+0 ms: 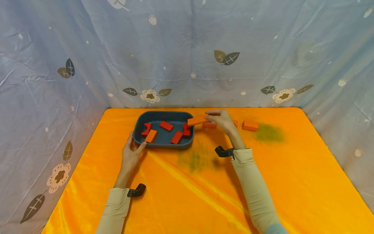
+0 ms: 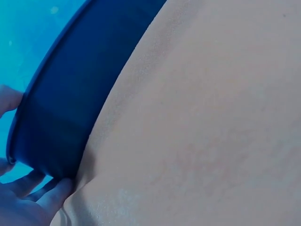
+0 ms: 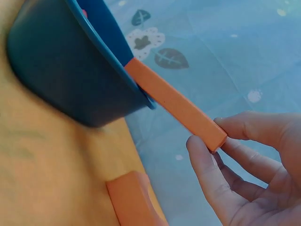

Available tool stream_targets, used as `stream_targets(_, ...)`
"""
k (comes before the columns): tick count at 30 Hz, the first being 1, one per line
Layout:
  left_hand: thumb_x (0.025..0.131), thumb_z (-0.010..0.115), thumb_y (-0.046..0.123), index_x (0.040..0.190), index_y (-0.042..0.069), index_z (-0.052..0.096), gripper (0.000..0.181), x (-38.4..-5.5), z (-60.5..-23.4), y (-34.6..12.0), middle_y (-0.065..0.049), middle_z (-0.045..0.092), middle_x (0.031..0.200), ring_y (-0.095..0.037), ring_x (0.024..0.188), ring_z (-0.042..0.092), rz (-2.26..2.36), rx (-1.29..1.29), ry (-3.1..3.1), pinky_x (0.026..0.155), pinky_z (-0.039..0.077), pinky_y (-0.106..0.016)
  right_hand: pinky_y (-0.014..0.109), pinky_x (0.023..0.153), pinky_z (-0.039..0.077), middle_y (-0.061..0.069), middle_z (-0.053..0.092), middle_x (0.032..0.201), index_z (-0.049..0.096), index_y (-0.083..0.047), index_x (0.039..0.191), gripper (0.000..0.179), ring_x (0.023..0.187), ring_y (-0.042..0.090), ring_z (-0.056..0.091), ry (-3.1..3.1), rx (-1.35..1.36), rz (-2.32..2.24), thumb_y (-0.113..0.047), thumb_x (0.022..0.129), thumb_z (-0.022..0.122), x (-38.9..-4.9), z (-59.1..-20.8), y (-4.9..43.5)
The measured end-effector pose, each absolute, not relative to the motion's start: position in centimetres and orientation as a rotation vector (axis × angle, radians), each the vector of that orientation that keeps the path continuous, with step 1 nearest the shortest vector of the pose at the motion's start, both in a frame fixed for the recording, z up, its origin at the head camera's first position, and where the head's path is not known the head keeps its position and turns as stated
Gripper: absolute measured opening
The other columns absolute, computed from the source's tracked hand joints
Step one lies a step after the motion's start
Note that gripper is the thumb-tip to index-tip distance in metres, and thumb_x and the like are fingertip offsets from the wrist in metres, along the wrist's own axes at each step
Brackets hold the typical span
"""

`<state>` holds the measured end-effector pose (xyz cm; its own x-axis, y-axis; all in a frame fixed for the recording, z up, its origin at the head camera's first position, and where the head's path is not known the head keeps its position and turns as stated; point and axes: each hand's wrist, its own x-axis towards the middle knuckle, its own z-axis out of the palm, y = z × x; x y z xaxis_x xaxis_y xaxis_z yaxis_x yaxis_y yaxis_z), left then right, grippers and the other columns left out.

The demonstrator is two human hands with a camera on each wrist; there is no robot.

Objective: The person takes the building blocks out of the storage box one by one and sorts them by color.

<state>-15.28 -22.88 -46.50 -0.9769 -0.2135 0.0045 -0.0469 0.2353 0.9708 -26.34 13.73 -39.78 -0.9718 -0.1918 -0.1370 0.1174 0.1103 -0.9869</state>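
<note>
Orange and long, the block [image 1: 197,121] is pinched at one end between the thumb and fingertips [image 3: 203,151] of the right hand [image 1: 223,121]. Its far end reaches over the right rim of the dark blue tray [image 1: 163,143], and in the right wrist view it touches or nearly touches that rim; the pictures do not settle which. The block lies roughly level, tilted slightly.

Just under the gripping fingers, on the orange cloth [image 1: 187,188], lies another orange block [image 1: 209,125], partly hidden by the hand. Farther out to the right of the hand sits a third orange block [image 1: 250,125], alone on the cloth, well apart from the tray.

Inside the tray, beyond the held block's far end, lie several pieces: a red block [image 1: 186,130] closest to the grip at the right wall, a slanted red block [image 1: 176,137], a flat red block [image 1: 166,125], an orange block [image 1: 151,136] and a red arch-shaped piece [image 1: 146,129] at the left side.

On the tray's opposite corner the left hand [image 1: 130,152] clasps the near left wall, thumb at the rim and fingers curled against the outside, as the left wrist view shows.

Blue fabric printed with leaves and flowers [image 1: 187,52] hangs behind and on both sides of the table.
</note>
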Motion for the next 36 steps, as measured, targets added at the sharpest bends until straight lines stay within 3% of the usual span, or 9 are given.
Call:
stream_targets(7,0.095,0.067,0.020,0.158,0.012,0.016,0.082,-15.3,-46.4,-22.8,-0.004,0.020,0.161,-0.026,0.143,0.029,-1.842,0.255,-2.362,0.112,0.035,-0.040,0.044,0.097,0.051,0.029,0.053,0.135,0.054,0.011,0.133,0.040,0.086,0.014,0.072,2.150,-0.083,-1.976,-0.004,0.096,0.060,-26.3,-40.0,15.7)
stream_targets(10,0.095,0.067,0.021,0.158,0.011,0.016,0.082,-15.3,-46.4,-22.9,-0.004,0.020,0.161,-0.027,0.144,0.029,-1.825,0.249,-2.369,0.113,0.034,-0.041,0.027,0.076,0.059,0.029,0.054,0.133,0.054,0.009,0.134,0.041,0.090,0.018,0.072,2.167,-0.048,-1.972,-0.007,0.097,0.061,-26.2,-39.9,16.5)
stream_targets(14,0.095,0.067,0.020,0.157,0.009,0.017,0.081,-15.2,-46.3,-22.9,-0.005,0.019,0.162,-0.029,0.144,0.028,-1.802,0.232,-2.367,0.115,0.031,-0.041,0.018,0.057,0.053,0.027,0.054,0.135,0.053,0.007,0.136,0.044,0.100,0.026,0.069,2.189,-0.011,-1.944,-0.012,0.097,0.061,-26.2,-39.8,17.8)
stream_targets(17,0.095,0.067,0.019,0.157,0.008,0.017,0.080,-15.2,-46.2,-22.8,-0.006,0.019,0.162,-0.030,0.143,0.029,-1.797,0.238,-2.365,0.113,0.033,-0.041,0.027,0.080,0.058,0.028,0.049,0.140,0.050,0.009,0.138,0.046,0.099,0.022,0.069,2.186,-0.004,-1.955,-0.012,0.098,0.060,-26.2,-40.0,18.7)
stream_targets(21,0.095,0.066,0.020,0.158,0.010,0.017,0.080,-15.2,-46.1,-22.8,-0.006,0.019,0.162,-0.029,0.144,0.029,-1.805,0.242,-2.361,0.112,0.035,-0.041,0.040,0.099,0.050,0.029,0.046,0.142,0.048,0.011,0.138,0.044,0.089,0.008,0.068,2.207,0.014,-1.969,-0.008,0.099,0.056,-26.2,-40.3,19.9)
stream_targets(26,0.095,0.066,0.020,0.157,0.009,0.016,0.081,-15.3,-46.1,-22.7,-0.005,0.017,0.162,-0.029,0.145,0.026,-1.807,0.224,-2.353,0.116,0.029,-0.042,0.033,0.097,0.051,0.029,0.043,0.144,0.045,0.010,0.141,0.045,0.091,0.009,0.069,2.221,0.041,-1.968,-0.007,0.100,0.054,-25.8,-40.5,21.2)
stream_targets(31,0.095,0.066,0.020,0.157,0.008,0.017,0.081,-15.3,-46.2,-22.8,-0.005,0.018,0.162,-0.029,0.145,0.027,-1.788,0.240,-2.361,0.116,0.030,-0.041,0.019,0.082,0.055,0.028,0.044,0.144,0.046,0.009,0.141,0.048,0.083,0.002,0.069,2.270,0.069,-1.945,-0.012,0.100,0.056,-25.4,-40.8,22.5)
stream_targets(34,0.095,0.067,0.018,0.157,0.007,0.017,0.081,-15.4,-46.3,-22.8,-0.006,0.018,0.162,-0.029,0.145,0.026,-1.795,0.238,-2.354,0.117,0.028,-0.041,0.021,0.086,0.055,0.029,0.042,0.145,0.044,0.010,0.142,0.049,0.081,-0.001,0.068,2.291,0.068,-1.938,-0.014,0.100,0.056,-25.2,-41.0,23.5)
stream_targets(36,0.094,0.067,0.019,0.157,0.007,0.017,0.081,-15.5,-46.3,-22.7,-0.005,0.018,0.162,-0.028,0.145,0.026,-1.803,0.243,-2.347,0.116,0.029,-0.041,0.030,0.096,0.052,0.031,0.039,0.146,0.042,0.012,0.142,0.050,0.082,0.000,0.067,2.274,0.061,-1.968,-0.012,0.100,0.055,-25.1,-41.0,24.2)
